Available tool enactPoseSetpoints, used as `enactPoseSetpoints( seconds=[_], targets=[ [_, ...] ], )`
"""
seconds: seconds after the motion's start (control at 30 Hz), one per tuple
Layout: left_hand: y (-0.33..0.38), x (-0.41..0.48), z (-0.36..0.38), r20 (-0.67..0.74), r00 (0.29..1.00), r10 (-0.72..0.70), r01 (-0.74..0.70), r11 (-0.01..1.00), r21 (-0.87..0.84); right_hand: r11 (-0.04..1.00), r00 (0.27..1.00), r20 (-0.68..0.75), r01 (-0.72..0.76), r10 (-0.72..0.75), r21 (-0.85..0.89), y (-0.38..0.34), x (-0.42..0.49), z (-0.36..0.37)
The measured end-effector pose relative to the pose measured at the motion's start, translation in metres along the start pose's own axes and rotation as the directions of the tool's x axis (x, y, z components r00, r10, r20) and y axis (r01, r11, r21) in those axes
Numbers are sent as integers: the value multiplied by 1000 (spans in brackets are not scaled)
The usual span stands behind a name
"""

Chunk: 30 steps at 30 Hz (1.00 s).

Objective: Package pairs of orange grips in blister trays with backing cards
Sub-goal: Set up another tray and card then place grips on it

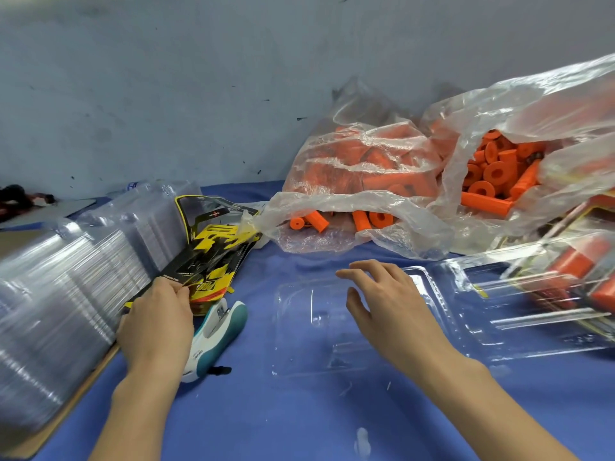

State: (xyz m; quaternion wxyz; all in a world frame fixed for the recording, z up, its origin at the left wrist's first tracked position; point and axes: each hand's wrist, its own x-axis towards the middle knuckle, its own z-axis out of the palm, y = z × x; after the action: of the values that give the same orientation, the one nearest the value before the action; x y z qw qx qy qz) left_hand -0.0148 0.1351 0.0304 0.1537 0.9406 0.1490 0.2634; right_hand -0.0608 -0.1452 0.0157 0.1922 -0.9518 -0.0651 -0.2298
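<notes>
Two hands are working: the left hand (156, 322) is pinching one card (208, 261) off the stack, best peeled singly, while the right hand (382, 301), grip wide, is hovering over the open tray (299, 331).

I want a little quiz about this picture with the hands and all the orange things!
1. True or false: the left hand pinches a yellow-and-black backing card.
2. What lies under the open right hand? A) clear empty blister tray B) a metal spoon C) a red cup
3. Fill in: the orange rubber grips sit in clear plastic ____.

Key: 1 true; 2 A; 3 bags.
</notes>
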Motion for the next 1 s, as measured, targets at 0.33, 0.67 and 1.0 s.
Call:
enactPoseSetpoints(
  seconds=[0.33,0.67,1.0],
  targets=[
    [8,13,4,194,968,-157,232,856,-462,999,999,30,43,-44,30,-4,1,-1],
    [10,23,0,244,967,-74,223,709,-669,939,939,105,313,-329,141,-97,52,40],
    [-7,35,-15,337,942,-5,299,475,-828,920,929,72,346,-364,181,-136,81,75]
  ],
)
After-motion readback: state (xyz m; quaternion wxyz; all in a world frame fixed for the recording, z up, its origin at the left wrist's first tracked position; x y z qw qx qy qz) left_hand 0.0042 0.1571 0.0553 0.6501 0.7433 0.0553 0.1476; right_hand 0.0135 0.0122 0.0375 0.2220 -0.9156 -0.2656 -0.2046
